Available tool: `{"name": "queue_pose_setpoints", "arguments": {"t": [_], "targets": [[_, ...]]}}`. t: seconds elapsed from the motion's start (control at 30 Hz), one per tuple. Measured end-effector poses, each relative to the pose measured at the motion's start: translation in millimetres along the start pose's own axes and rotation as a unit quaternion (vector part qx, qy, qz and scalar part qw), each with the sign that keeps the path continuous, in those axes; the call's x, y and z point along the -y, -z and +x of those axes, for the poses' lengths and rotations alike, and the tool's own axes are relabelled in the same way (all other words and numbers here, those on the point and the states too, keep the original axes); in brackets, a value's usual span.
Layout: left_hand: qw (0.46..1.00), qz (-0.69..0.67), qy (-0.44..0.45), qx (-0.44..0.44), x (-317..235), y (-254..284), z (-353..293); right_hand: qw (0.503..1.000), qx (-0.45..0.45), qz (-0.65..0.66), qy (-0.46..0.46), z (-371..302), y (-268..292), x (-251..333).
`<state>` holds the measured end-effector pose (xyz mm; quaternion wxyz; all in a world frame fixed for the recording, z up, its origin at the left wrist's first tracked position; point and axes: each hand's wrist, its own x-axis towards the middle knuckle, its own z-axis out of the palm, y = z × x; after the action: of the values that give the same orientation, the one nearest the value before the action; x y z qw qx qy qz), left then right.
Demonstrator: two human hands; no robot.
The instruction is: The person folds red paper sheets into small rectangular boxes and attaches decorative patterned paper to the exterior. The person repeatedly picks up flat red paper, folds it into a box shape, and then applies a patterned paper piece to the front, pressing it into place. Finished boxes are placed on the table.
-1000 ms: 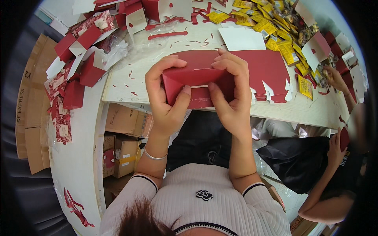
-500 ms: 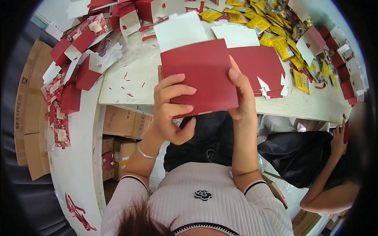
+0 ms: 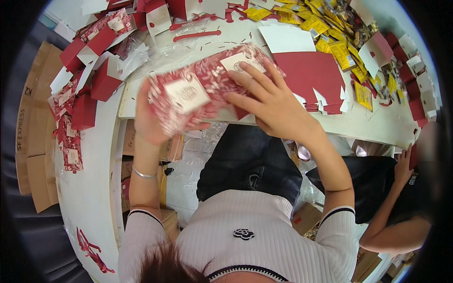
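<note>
A long carton (image 3: 203, 87), patterned red and white with two cream label panels, is held slanting above the table edge, slightly blurred. My left hand (image 3: 150, 113) is closed round its left end, fingers curled underneath. My right hand (image 3: 276, 101) lies over the right part with several fingers across the printed face; its thumb is hidden. A bit of plain red card shows below the carton by my right fingers. To the right of my right hand lies a stack of flat red carton blanks (image 3: 311, 75) with white flaps (image 3: 288, 40).
Folded red boxes (image 3: 106, 82) and patterned cartons crowd the left. Yellow packets (image 3: 339, 54) are heaped at the far right, near more open boxes (image 3: 417, 75). Red ribbons (image 3: 92, 252) lie at lower left. A co-worker's hand (image 3: 403, 165) holds something red at right.
The plain red carton face between my hands has given way to the patterned side. My left hand has moved left, and my right hand has come over the top of the carton.
</note>
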<state>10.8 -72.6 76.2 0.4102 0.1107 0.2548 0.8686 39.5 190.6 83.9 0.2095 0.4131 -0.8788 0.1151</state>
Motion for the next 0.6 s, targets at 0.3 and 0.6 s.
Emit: {"name": "queue_pose_setpoints", "arguments": {"t": [0.3, 0.6], "targets": [[0.981, -0.186, -0.041, 0.02, 71.5, 17.4, 7.3, 0.974, -0.037, 0.218, -0.046, -6.4, 0.7, -4.9], [0.96, 0.199, -0.043, -0.195, 79.1, -10.7, 38.1, 0.981, -0.009, 0.153, -0.116, -5.8, -1.9, 5.2]]}}
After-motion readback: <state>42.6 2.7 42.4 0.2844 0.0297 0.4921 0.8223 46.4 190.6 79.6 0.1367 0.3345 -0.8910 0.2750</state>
